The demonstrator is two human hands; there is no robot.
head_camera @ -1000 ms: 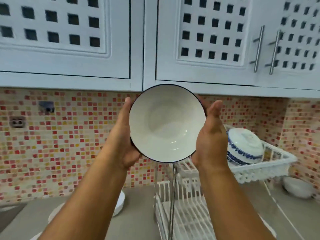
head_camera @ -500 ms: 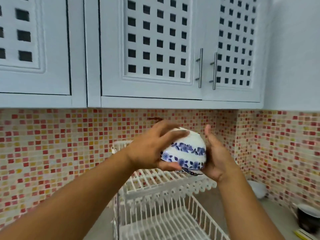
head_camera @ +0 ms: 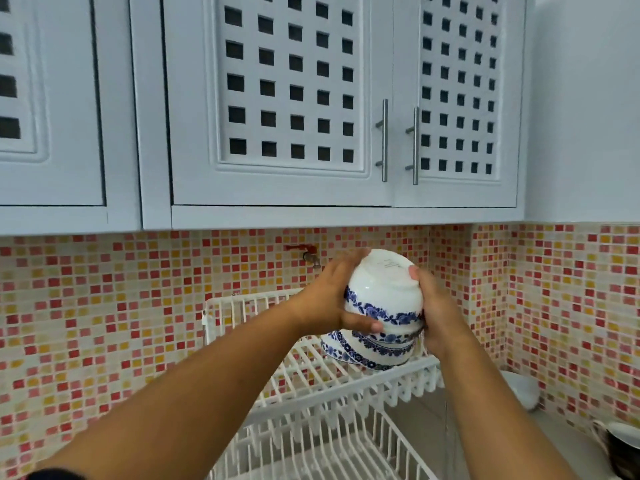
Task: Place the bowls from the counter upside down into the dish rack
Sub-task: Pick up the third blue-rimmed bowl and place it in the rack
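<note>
A white bowl with a blue floral band (head_camera: 384, 292) is upside down, its base facing up, held between my left hand (head_camera: 329, 303) and my right hand (head_camera: 438, 313). It rests on or just above another blue-and-white bowl (head_camera: 367, 351) that lies upside down on the upper tier of the white dish rack (head_camera: 311, 382). Whether the two bowls touch is hidden by my fingers.
The rack's lower tier (head_camera: 311, 452) stands below. A white bowl (head_camera: 523, 389) sits on the counter at the right, a dark cup (head_camera: 623, 452) nearer the edge. White cupboards (head_camera: 277, 98) hang close overhead, and a tap (head_camera: 310, 256) sticks out of the tiled wall.
One second ago I held the bowl upright, its inside facing me. I turned it over and carried it right to the upper tier, onto the other bowl.
</note>
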